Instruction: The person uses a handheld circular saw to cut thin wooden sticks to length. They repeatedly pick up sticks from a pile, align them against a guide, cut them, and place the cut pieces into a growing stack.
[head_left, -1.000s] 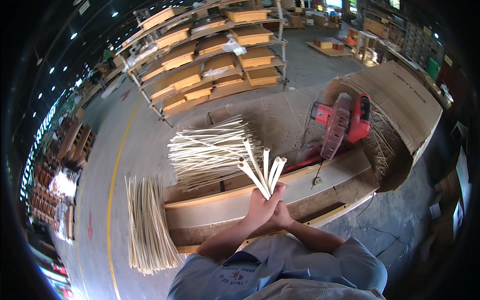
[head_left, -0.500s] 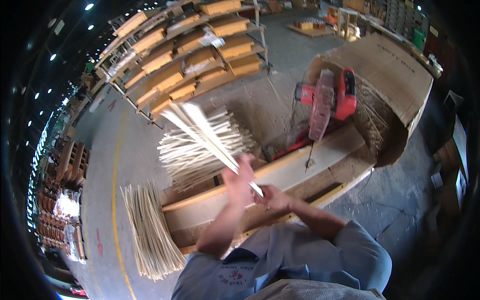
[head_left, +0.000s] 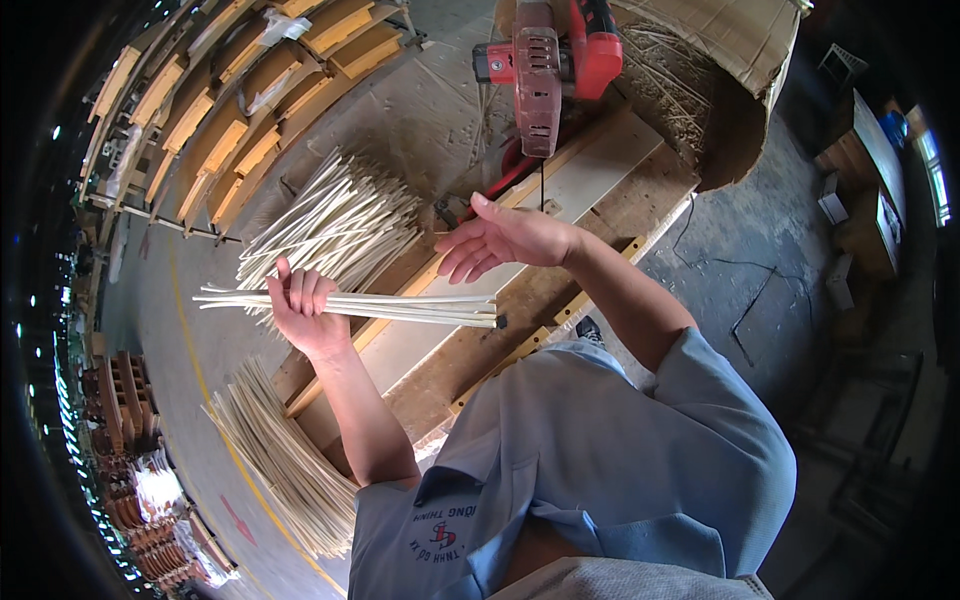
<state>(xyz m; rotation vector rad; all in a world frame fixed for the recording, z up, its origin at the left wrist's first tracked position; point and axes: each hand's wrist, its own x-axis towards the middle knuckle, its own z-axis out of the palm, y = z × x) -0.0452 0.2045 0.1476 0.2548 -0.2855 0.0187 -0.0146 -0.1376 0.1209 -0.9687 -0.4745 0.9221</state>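
My left hand (head_left: 305, 312) is closed round a bundle of thin pale wooden sticks (head_left: 415, 309), held level above the bench. The sticks' right ends are fairly even and stand free in the air. My right hand (head_left: 505, 240) is open, palm turned toward the bundle, fingers stretched out, touching nothing. It hovers over the long wooden bench (head_left: 600, 180), up and right of the bundle's ends. Behind my left hand lies a big heap of similar sticks (head_left: 340, 215). A red power saw with a clear guard (head_left: 540, 90) stands at the bench's far end.
A longer pile of sticks (head_left: 280, 460) lies at the bench's near left end. Beyond the saw, an open cardboard box (head_left: 700, 100) holds offcuts. Racks with wooden parts (head_left: 220, 140) stand at the far left. A cable (head_left: 745, 310) lies on the floor to the right.
The bundle has swung from a steep slant to nearly level, and my left hand has moved left with it. My right hand has come away from the sticks' ends and opened. The view has shifted.
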